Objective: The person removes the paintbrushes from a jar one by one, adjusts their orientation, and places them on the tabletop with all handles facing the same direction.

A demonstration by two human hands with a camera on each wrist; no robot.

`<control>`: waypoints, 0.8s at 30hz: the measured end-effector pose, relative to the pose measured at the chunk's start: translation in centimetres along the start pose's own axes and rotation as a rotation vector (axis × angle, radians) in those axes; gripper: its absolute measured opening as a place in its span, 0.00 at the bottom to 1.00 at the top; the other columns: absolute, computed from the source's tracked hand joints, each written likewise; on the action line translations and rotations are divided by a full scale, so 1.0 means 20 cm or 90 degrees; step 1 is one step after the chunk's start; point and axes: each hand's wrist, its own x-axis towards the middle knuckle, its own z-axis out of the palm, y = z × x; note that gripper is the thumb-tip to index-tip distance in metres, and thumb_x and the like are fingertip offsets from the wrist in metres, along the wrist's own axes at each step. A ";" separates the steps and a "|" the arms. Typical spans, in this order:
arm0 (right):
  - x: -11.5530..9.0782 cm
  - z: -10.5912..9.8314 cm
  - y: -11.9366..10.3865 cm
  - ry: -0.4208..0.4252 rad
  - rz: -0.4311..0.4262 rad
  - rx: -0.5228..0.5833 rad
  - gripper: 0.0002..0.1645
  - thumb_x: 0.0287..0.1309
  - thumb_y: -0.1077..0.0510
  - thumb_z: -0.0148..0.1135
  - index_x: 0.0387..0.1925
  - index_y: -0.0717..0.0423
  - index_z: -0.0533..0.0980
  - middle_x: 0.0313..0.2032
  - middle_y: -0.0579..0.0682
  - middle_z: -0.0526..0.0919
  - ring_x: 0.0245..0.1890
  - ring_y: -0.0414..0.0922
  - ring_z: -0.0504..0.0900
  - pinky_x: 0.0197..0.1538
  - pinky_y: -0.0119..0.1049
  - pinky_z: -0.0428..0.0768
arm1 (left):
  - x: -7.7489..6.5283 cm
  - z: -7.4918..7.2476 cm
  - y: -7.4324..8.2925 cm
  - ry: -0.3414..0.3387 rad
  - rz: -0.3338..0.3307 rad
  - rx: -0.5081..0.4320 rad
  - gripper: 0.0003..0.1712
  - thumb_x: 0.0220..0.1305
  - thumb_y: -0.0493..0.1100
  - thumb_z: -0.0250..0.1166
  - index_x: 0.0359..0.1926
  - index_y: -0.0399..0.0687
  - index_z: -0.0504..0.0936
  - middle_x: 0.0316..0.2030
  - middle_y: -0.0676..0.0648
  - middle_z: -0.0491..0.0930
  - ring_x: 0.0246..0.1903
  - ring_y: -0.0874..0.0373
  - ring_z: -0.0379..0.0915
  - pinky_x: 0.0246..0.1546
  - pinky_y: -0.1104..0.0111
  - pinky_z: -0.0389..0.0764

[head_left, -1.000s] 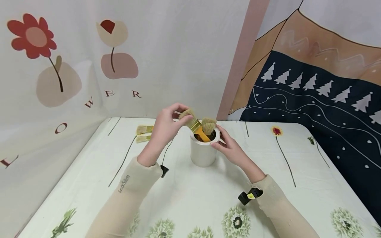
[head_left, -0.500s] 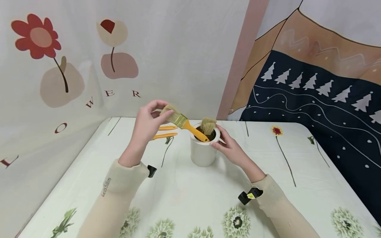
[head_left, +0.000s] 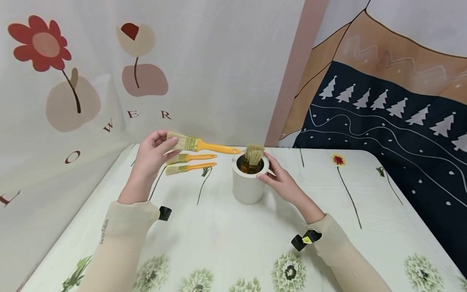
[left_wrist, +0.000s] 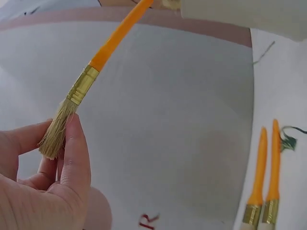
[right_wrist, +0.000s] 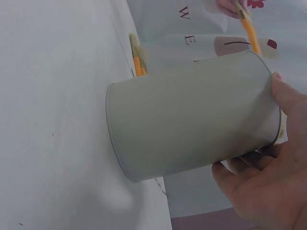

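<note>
My left hand (head_left: pixel 152 152) pinches a paintbrush (head_left: pixel 208 147) by its pale bristles, its orange handle pointing right towards a white canister (head_left: pixel 249 188). In the left wrist view, thumb and fingers grip the bristles (left_wrist: pixel 57 129) below the gold ferrule. My right hand (head_left: pixel 281 180) holds the canister at its upper right side, thumb at the rim and fingers around the back. Another paintbrush (head_left: pixel 254 155) stands in the canister, bristles up, its handle hidden inside. Beneath the held brush, two more paintbrushes (head_left: pixel 193 166) lie side by side on the table, handles to the right.
The table wears a pale cloth (head_left: pixel 233 239) printed with flowers and stems. Behind it hangs a light curtain (head_left: pixel 219 73) with flower prints and letters. A dark cloth (head_left: pixel 383 125) with white trees hangs along the right side.
The left hand has drawn the paintbrush out of the canister and carried it left, turning it from slanted to nearly level. The right hand and canister have stayed in place.
</note>
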 end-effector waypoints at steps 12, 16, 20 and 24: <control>0.00 0.00 0.00 -0.001 -0.005 0.000 0.47 0.72 0.55 0.57 0.79 0.54 0.42 0.79 0.57 0.46 0.79 0.58 0.50 0.75 0.53 0.62 | 0.05 -0.21 -0.20 0.075 -0.114 0.085 0.05 0.73 0.41 0.58 0.46 0.54 0.70 0.43 0.55 0.67 0.46 0.66 0.69 0.43 0.83 0.83; 0.00 0.00 0.00 -0.001 -0.005 0.000 0.46 0.72 0.55 0.57 0.79 0.54 0.42 0.79 0.57 0.46 0.79 0.58 0.50 0.75 0.53 0.62 | 0.08 -0.27 -0.27 0.064 -0.151 0.102 0.06 0.74 0.41 0.57 0.47 0.51 0.68 0.45 0.53 0.66 0.45 0.67 0.70 0.46 0.81 0.83; 0.00 0.00 0.00 -0.003 -0.004 0.001 0.46 0.72 0.55 0.57 0.79 0.54 0.42 0.79 0.57 0.45 0.79 0.58 0.49 0.75 0.53 0.62 | 0.10 -0.31 -0.34 0.057 -0.187 0.113 0.07 0.74 0.41 0.56 0.48 0.48 0.67 0.49 0.50 0.66 0.45 0.66 0.70 0.49 0.79 0.83; 0.00 0.00 0.00 -0.003 -0.003 0.001 0.46 0.72 0.55 0.57 0.79 0.54 0.42 0.79 0.57 0.45 0.79 0.58 0.49 0.76 0.53 0.62 | 0.10 -0.32 -0.39 0.054 -0.209 0.135 0.11 0.74 0.41 0.56 0.52 0.43 0.67 0.53 0.46 0.65 0.51 0.60 0.70 0.49 0.77 0.84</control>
